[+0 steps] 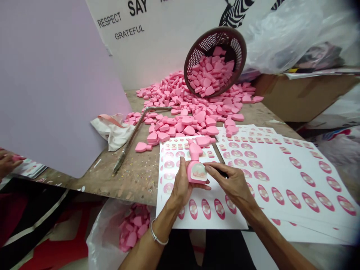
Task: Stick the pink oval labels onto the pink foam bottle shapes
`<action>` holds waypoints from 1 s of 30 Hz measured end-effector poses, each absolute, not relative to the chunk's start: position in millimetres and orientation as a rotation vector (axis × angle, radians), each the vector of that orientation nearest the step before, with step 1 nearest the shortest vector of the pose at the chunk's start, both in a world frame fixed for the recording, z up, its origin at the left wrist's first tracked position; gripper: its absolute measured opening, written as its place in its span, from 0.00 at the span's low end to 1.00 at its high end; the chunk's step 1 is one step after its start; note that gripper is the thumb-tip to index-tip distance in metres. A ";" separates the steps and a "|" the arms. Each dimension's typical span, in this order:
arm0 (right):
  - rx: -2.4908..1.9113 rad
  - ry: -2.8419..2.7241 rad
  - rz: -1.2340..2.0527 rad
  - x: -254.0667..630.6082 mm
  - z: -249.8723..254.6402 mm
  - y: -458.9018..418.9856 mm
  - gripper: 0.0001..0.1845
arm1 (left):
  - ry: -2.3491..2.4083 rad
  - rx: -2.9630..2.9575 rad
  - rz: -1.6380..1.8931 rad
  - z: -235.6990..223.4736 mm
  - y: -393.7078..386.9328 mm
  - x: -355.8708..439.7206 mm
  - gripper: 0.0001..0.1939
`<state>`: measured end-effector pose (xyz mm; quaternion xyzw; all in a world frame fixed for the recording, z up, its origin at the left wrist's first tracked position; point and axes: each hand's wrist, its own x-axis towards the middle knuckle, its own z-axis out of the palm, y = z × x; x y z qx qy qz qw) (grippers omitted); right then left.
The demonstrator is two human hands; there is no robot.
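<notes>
My left hand (pixel 184 183) is closed round a pink bottle-shaped piece (pixel 191 179), held just above a sticker sheet. A pale label (pixel 199 172) with pinkish print lies on its flat face. My right hand (pixel 232 182) is closed, its thumb and forefinger tips at the label's right edge. A thin black tool (pixel 224 173) shows under its fingers; its tip and kind are hidden. Beneath both hands lies the sheet of pink oval and round stickers (pixel 208 221). Just beyond the held piece, another pink piece (pixel 195 149) rests on the sheet.
A brown basket (pixel 242 56) lies tipped over behind a heap of pink pieces (pixel 165 97). More sticker sheets (pixel 277 161) spread to the right. A bent metal frame (pixel 131 140) and white cloth (pixel 112 131) lie left. Below hangs a plastic bag (pixel 98 232). Another person's hand (pixel 7 163) is far left.
</notes>
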<state>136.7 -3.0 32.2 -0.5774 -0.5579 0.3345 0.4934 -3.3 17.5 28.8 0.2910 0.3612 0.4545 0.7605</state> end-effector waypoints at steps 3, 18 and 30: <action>-1.408 -1.361 0.785 135.9 31.5 -3.6 0.15 | 0.767 0.639 1.000 28.6 16.2 -3.3 0.33; -1.383 -1.423 0.708 132.7 31.8 -2.4 0.11 | 0.783 0.645 0.992 29.8 17.1 -5.0 0.32; -1.401 -1.543 0.511 129.9 31.4 -4.1 0.09 | 0.806 0.662 1.014 33.3 15.0 -5.5 0.31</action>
